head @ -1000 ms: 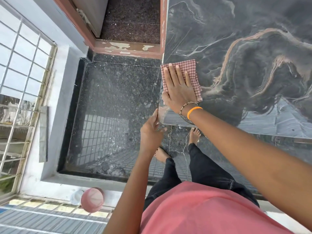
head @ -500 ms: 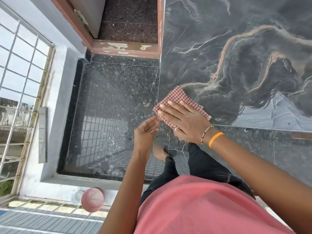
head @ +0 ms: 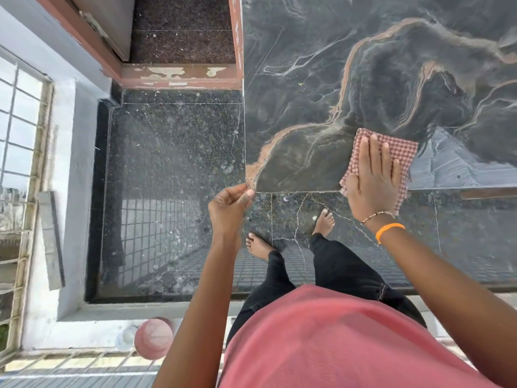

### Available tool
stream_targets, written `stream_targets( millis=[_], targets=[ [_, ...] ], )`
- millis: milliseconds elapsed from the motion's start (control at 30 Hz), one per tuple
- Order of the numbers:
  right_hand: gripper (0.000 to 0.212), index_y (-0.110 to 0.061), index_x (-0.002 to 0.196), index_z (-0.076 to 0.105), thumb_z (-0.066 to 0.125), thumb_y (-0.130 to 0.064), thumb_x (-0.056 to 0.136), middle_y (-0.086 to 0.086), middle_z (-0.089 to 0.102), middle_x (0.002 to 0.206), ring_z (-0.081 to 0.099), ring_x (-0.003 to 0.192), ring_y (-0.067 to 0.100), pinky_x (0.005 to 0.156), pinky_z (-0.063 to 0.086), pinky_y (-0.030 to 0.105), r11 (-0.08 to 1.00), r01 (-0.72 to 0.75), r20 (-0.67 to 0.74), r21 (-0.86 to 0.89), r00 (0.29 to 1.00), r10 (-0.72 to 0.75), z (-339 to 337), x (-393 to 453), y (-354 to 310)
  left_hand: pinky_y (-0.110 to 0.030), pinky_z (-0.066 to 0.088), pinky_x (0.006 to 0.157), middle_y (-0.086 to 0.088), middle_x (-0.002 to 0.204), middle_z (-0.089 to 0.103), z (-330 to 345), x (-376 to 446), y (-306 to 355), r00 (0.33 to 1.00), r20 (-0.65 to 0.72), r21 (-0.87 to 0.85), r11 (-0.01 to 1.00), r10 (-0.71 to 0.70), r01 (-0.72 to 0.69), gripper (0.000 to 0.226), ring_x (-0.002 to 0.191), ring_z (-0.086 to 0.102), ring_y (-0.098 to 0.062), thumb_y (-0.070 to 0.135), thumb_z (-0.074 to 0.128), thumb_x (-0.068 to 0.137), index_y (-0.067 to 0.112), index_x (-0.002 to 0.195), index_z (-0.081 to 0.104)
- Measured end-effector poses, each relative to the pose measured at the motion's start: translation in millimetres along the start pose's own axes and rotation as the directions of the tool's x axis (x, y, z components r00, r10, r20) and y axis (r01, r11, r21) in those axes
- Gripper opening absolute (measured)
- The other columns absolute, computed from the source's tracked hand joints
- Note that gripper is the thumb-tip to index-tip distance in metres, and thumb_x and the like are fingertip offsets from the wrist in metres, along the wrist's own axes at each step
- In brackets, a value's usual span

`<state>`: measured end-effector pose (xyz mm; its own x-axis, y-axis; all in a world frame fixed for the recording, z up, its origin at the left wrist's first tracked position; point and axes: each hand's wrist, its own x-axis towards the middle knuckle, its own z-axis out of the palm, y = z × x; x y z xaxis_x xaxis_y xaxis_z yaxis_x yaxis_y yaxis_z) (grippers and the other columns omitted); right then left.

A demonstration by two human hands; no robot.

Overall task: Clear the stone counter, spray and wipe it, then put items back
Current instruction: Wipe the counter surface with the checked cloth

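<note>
**Cloth flat on counter, near front edge**

The cloth (head: pixel 391 152), red-and-white check, lay on the dark veined stone counter (head: pixel 349 79) at centre right of the frame, just above the counter's front edge. Its lower corner hung slightly past that edge.

The right hand (head: pixel 373 180) lay on top of the cloth, palm down, fingers straight and close together, pointing toward the top of the frame. It pressed the cloth flat; no fingers curled round it. A beaded bracelet (head: pixel 375 215) and an orange band (head: pixel 389 229) sat on the wrist.

The left hand (head: pixel 228 204) was at the counter's lower left corner, at frame centre. Fingers were curled inward, with the thumb and fingertips at the corner edge. Whether they held anything could not be told.

A pale reflective patch showed on the counter surface to the right of the cloth.

Below the counter edge, a speckled black floor (head: pixel 167 163) filled the centre left. Two bare feet (head: pixel 258 245) stood on it, with black trousers (head: pixel 335 270) and a pink shirt (head: pixel 321 340) in the lower frame.

A round pink object (head: pixel 154 338) sat on the ledge at lower left, blurred. A barred window (head: pixel 16 191) ran down the left edge. A worn red door frame (head: pixel 179 75) crossed the upper centre.
</note>
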<state>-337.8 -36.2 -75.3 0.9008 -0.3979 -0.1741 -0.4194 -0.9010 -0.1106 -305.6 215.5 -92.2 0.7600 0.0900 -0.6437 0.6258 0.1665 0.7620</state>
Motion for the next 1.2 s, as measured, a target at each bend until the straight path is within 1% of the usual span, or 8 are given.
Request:
stream_targets(
  millis=[167, 300, 433, 500, 600, 733, 867, 1200],
  targets=[
    [0.073, -0.014, 0.151, 0.005, 0.025, -0.036, 0.084, 0.008, 0.005, 0.160, 0.003, 0.148, 0.031, 0.116, 0.002, 0.052, 0.997, -0.054, 0.021, 0.057, 0.998, 0.053, 14.0, -5.3, -72.6, -0.008, 0.048, 0.061, 0.004, 0.084, 0.072, -0.4, 2.4, 1.7, 0.999, 0.020, 0.097, 0.994, 0.043, -0.044, 0.014, 0.072, 0.066, 0.002, 0.008, 0.071, 0.079, 0.020, 0.087, 0.068],
    [0.075, -0.016, 0.151, 0.007, 0.029, -0.040, 0.083, 0.006, 0.006, 0.161, 0.004, 0.148, 0.029, 0.117, 0.003, 0.053, 0.964, 0.260, 0.062, 0.050, 0.963, -0.263, 15.4, 0.4, -119.8, -0.005, 0.046, 0.057, 0.006, 0.083, 0.067, 3.9, -2.0, 4.7, 0.997, -0.005, 0.188, 0.980, 0.073, -0.071, 0.012, 0.071, 0.063, 0.001, 0.009, 0.068, 0.082, 0.020, 0.087, 0.064],
    [0.074, -0.019, 0.151, 0.008, 0.022, -0.043, 0.082, 0.002, 0.009, 0.160, 0.008, 0.148, 0.025, 0.118, 0.006, 0.049, 0.802, 0.596, 0.112, -0.026, 0.799, -0.590, 15.6, -1.1, -112.8, -0.008, 0.047, 0.058, 0.011, 0.087, 0.061, 15.0, -12.5, 12.0, 0.971, -0.158, 0.365, 0.924, 0.182, -0.114, 0.020, 0.078, 0.058, -0.004, 0.012, 0.071, 0.079, 0.023, 0.091, 0.059],
    [0.075, -0.020, 0.151, 0.008, 0.032, -0.041, 0.083, 0.000, 0.010, 0.160, 0.010, 0.148, 0.024, 0.118, 0.009, 0.046, 0.716, 0.694, 0.119, -0.076, 0.720, -0.684, 16.5, 2.5, -89.0, -0.018, 0.049, 0.066, 0.009, 0.089, 0.060, 28.0, -22.5, 13.8, 0.927, -0.194, 0.525, 0.832, 0.322, -0.179, 0.020, 0.081, 0.058, -0.010, 0.010, 0.070, 0.080, 0.020, 0.094, 0.059],
    [0.075, -0.021, 0.151, 0.008, 0.031, -0.042, 0.083, -0.001, 0.012, 0.160, 0.012, 0.147, 0.023, 0.118, 0.009, 0.046, 0.660, 0.741, 0.126, -0.126, 0.671, -0.730, 13.8, 9.4, -49.4, -0.032, 0.048, 0.081, 0.003, 0.096, 0.059, 58.7, -38.1, 10.8, 0.855, 0.003, 0.722, 0.590, 0.519, -0.360, 0.021, 0.088, 0.056, -0.016, 0.004, 0.066, 0.080, 0.015, 0.096, 0.059],
    [0.074, -0.023, 0.150, 0.012, 0.025, -0.041, 0.080, -0.002, 0.016, 0.159, 0.016, 0.147, 0.023, 0.118, 0.013, 0.045, 0.743, 0.657, 0.095, -0.125, 0.754, -0.650, 2.7, 21.2, 11.1, -0.033, 0.039, 0.078, 0.002, 0.093, 0.061, 112.3, -56.2, -5.3, 0.774, 0.354, 0.822, 0.219, 0.525, -0.525, 0.022, 0.086, 0.053, -0.020, 0.012, 0.071, 0.076, 0.016, 0.095, 0.061],
    [0.075, -0.025, 0.151, 0.014, 0.025, -0.040, 0.078, -0.004, 0.016, 0.159, 0.016, 0.147, 0.020, 0.118, 0.013, 0.044, 0.873, 0.474, 0.070, -0.113, 0.881, -0.469, -15.0, 45.3, 78.0, -0.031, 0.031, 0.071, 0.004, 0.084, 0.057, 153.5, -63.4, -16.6, 0.734, 0.505, 0.805, 0.057, 0.454, -0.590, 0.024, 0.081, 0.050, -0.021, 0.023, 0.076, 0.071, 0.017, 0.085, 0.058],
    [0.075, -0.022, 0.151, 0.013, 0.024, -0.037, 0.078, 0.000, 0.013, 0.160, 0.013, 0.147, 0.027, 0.117, 0.012, 0.050, 0.995, -0.090, -0.015, 0.043, 0.996, 0.091, -37.0, 76.8, 220.9, -0.030, 0.026, 0.068, 0.007, 0.068, 0.055, 176.4, -53.5, -19.5, 0.742, 0.472, 0.848, -0.017, 0.476, -0.529, 0.026, 0.067, 0.041, -0.016, 0.030, 0.076, 0.069, 0.017, 0.067, 0.053]
  ],
)
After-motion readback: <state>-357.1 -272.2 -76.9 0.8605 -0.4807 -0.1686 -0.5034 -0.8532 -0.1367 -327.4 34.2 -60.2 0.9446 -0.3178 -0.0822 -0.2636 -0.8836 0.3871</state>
